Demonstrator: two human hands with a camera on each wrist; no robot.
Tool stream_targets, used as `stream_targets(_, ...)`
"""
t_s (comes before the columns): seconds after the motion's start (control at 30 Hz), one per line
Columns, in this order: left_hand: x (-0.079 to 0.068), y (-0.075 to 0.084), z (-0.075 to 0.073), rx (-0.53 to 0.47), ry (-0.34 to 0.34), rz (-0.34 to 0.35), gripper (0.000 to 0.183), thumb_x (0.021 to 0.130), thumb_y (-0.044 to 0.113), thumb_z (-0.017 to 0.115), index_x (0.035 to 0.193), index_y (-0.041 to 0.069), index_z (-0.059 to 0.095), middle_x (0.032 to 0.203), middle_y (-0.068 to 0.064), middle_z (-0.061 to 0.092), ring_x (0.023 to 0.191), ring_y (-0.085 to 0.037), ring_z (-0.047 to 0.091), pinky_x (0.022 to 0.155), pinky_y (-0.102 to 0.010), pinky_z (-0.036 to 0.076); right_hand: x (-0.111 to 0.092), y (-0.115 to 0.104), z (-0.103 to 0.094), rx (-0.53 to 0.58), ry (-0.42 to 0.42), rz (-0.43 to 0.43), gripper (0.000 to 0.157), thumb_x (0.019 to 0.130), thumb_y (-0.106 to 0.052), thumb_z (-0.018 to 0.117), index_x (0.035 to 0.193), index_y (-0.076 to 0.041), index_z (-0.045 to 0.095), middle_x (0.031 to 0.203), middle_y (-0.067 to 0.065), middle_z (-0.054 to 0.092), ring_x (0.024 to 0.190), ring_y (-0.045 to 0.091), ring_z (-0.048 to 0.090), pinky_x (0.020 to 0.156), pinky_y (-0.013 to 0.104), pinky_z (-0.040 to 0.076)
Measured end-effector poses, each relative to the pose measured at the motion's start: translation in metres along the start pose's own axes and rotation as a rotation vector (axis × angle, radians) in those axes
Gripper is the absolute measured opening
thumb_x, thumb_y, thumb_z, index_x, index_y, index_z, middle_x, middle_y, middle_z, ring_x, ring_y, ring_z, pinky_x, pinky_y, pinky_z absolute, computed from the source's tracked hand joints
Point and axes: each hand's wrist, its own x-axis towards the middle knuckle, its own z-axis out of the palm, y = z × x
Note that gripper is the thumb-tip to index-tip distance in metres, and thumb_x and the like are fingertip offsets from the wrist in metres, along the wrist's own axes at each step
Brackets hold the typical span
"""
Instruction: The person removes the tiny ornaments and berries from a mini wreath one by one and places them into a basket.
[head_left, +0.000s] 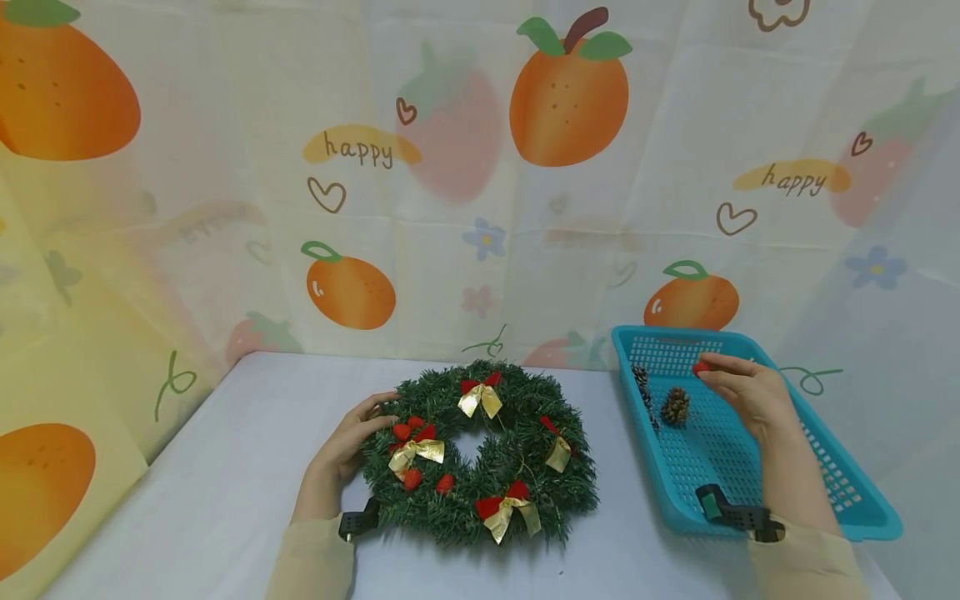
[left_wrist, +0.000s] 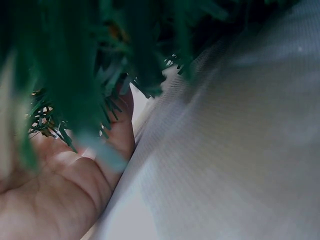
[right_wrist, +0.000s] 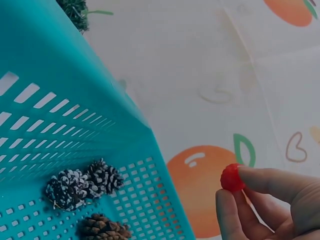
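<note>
A round green wreath [head_left: 555, 492] lies on the white table, with red-and-gold bows [head_left: 480, 396] spaced around it. Several red berries [head_left: 412, 478] sit about the left bow. My left hand [head_left: 348, 437] holds the wreath's left edge; in the left wrist view its palm [left_wrist: 55, 195] shows beneath the green needles, which hide most of the fingers. Over the far part of the blue basket [head_left: 660, 492], my right hand [head_left: 753, 396] pinches a small red berry [right_wrist: 231, 177] between thumb and fingertips, above the basket floor.
Inside the basket lie a brown pine cone [head_left: 676, 407] and white-tipped pine cones [right_wrist: 70, 190] along its left wall. A fruit-printed cloth [head_left: 465, 250] hangs behind the table. The basket stands to the right of the wreath.
</note>
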Motion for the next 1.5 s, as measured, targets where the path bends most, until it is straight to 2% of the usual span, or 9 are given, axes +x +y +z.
stream_targets(0.1, -0.0006, 0.0008, -0.0002, 0.016, -0.003, 0.011, 0.053, 0.096, 0.016, 0.059, 0.144, 0.001, 0.043, 0.164, -0.018, 0.022, 0.154, -0.045, 0.006, 0.117, -0.074, 0.006, 0.0007, 0.0, -0.0003, 0.014, 0.001, 0.006, 0.024, 0.09, -0.003, 0.069, 0.096, -0.025, 0.077, 0.095, -0.019, 0.071, 0.084, -0.003, 0.07, 0.078, 0.013, 0.057)
stream_targets(0.27, -0.0012, 0.0014, -0.0004, 0.031, 0.001, 0.022, 0.053, 0.096, 0.016, 0.059, 0.144, 0.0, 0.044, 0.164, -0.017, 0.024, 0.154, -0.045, 0.006, 0.119, -0.072, 0.007, 0.0, 0.0003, -0.0008, 0.015, -0.003, 0.006, 0.023, 0.091, -0.003, 0.068, 0.102, -0.022, 0.076, 0.095, -0.019, 0.072, 0.084, -0.005, 0.069, 0.08, 0.013, 0.057)
stream_targets(0.5, -0.0021, 0.0013, -0.0003, 0.017, -0.001, 0.006, 0.054, 0.096, 0.016, 0.06, 0.145, 0.001, 0.043, 0.164, -0.017, 0.023, 0.154, -0.044, 0.007, 0.118, -0.074, 0.008, -0.0017, 0.0009, -0.0012, 0.001, -0.009, -0.004, 0.023, 0.091, -0.005, 0.068, 0.104, -0.023, 0.076, 0.095, -0.019, 0.073, 0.085, -0.01, 0.066, 0.081, 0.012, 0.056)
stream_targets(0.77, -0.0039, 0.002, 0.0012, -0.019, 0.003, -0.017, 0.052, 0.095, 0.015, 0.06, 0.143, 0.003, 0.045, 0.164, -0.017, 0.022, 0.154, -0.044, 0.005, 0.113, -0.079, 0.004, -0.0021, 0.0007, -0.0006, 0.003, -0.012, 0.007, 0.025, 0.092, -0.003, 0.066, 0.105, -0.023, 0.075, 0.095, -0.021, 0.073, 0.087, -0.011, 0.066, 0.082, 0.012, 0.056)
stream_targets(1.1, -0.0015, -0.0002, -0.0004, 0.016, 0.005, 0.009, 0.053, 0.096, 0.016, 0.059, 0.144, 0.001, 0.043, 0.164, -0.016, 0.022, 0.154, -0.044, 0.006, 0.119, -0.072, 0.006, -0.0036, -0.0016, -0.0003, 0.063, -0.038, -0.003, 0.022, 0.092, -0.006, 0.066, 0.1, -0.024, 0.076, 0.095, -0.017, 0.074, 0.09, -0.005, 0.069, 0.082, 0.014, 0.056)
stream_targets(1.5, -0.0001, -0.001, -0.0006, 0.007, -0.001, 0.004, 0.053, 0.096, 0.017, 0.059, 0.145, 0.002, 0.043, 0.165, -0.016, 0.02, 0.154, -0.044, 0.005, 0.118, -0.073, 0.005, -0.0059, -0.0036, 0.0004, 0.091, -0.049, -0.023, 0.021, 0.092, -0.006, 0.066, 0.103, -0.022, 0.075, 0.097, -0.015, 0.075, 0.091, -0.003, 0.07, 0.082, 0.014, 0.057)
